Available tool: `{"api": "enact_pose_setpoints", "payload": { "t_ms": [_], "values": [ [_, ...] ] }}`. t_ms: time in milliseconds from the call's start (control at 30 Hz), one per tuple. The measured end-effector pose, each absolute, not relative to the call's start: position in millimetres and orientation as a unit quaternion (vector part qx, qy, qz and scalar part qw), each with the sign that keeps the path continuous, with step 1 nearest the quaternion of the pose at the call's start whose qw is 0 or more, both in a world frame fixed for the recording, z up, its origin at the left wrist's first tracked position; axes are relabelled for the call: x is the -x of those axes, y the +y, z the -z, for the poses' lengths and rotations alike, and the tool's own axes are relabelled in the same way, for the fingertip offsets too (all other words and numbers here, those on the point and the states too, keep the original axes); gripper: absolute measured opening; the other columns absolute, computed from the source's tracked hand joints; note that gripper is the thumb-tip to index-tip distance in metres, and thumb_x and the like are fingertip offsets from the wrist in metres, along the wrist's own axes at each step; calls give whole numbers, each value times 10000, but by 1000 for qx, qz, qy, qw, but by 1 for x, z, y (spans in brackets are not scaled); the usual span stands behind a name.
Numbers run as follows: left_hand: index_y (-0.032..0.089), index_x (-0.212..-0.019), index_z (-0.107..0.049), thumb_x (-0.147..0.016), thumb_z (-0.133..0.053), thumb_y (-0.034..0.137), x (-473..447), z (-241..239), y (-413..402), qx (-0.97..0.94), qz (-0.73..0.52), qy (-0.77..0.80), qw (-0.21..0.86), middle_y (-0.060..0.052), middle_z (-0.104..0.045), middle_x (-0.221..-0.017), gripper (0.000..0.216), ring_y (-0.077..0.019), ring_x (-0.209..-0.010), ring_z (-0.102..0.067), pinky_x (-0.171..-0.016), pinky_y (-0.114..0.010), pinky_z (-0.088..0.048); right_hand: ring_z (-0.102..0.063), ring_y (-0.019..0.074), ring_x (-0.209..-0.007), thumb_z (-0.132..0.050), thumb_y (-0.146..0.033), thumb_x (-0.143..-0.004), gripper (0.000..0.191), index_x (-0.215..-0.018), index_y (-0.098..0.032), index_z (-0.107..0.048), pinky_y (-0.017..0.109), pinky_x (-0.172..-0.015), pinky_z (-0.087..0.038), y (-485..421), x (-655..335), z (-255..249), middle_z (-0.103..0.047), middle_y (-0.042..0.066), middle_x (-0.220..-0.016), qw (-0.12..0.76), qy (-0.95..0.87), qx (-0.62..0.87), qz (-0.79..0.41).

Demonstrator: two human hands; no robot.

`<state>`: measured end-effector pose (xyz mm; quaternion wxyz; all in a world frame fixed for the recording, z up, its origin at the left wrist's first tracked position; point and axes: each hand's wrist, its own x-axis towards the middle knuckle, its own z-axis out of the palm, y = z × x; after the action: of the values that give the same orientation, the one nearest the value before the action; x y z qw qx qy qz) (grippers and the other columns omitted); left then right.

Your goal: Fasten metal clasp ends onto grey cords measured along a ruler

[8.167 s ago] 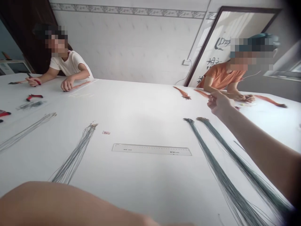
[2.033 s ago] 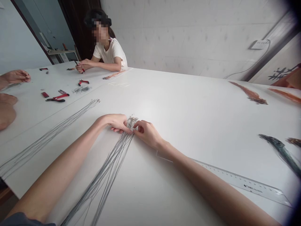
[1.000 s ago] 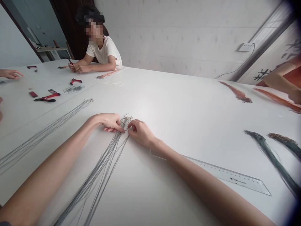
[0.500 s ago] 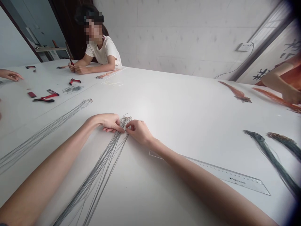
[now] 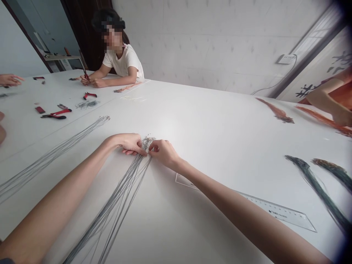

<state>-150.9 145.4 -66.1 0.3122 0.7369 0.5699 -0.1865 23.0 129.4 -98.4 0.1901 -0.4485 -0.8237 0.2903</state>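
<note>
A bundle of long, thin grey strands (image 5: pixel 118 190), like wires or cords, runs from the near edge of view up to a tuft of curled, brownish ends. My left hand (image 5: pixel 132 143) lies across it just below that tuft, fingers bent and one digit pressed down on the strands. Close on the other side, my right hand (image 5: pixel 164 152) has thumb and forefinger pinched at the top of a few strands set apart from the main bundle. Exactly how many strands sit in the pinch is too small to tell.
A second grey bundle (image 5: pixel 60 152) lies to the left. Beneath my right forearm is a clear ruler (image 5: pixel 286 213). Dark green bundles (image 5: pixel 310 176) and orange bundles (image 5: pixel 275 110) lie at right. Red-handled pliers (image 5: pixel 59 113) are at left. A co-worker (image 5: pixel 123 62) leans on the table; others' hands show at both sides.
The view has shifted slightly. Both my hands keep nearly the same place and grip at the top of the bundle. At far left, another person's hand has moved a little.
</note>
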Motion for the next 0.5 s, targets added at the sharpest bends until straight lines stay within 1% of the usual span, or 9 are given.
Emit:
{"api": "enact_pose_setpoints", "payload": {
  "t_ms": [133,267,500],
  "values": [
    [106,-722,-548,-884,-479,462,155,69,147,-741,188,564,312,49,-480,-549,397,-52,-433,-427,-465,-194,-409,-525,111,-669,-531,-110,-742,147,-787,-160,-662,199,-584,-375,133,-26,96,-637,29,-790,177,-836,437,-281],
    [102,-777,-562,-888,-478,451,153,67,146,-738,192,570,306,28,-523,-612,375,-66,-489,-481,-502,-209,-444,-546,120,-702,-534,-93,-754,149,-780,-157,-666,199,-590,-379,135,-27,89,-649,38,-819,152,-854,423,-263],
    [100,-917,-574,-893,-489,406,150,64,143,-730,197,577,308,-24,-591,-800,318,-112,-664,-574,-615,-264,-507,-533,132,-676,-519,-56,-774,174,-741,-159,-655,221,-553,-317,141,-24,82,-639,51,-802,99,-911,352,-189]
  ]
}}
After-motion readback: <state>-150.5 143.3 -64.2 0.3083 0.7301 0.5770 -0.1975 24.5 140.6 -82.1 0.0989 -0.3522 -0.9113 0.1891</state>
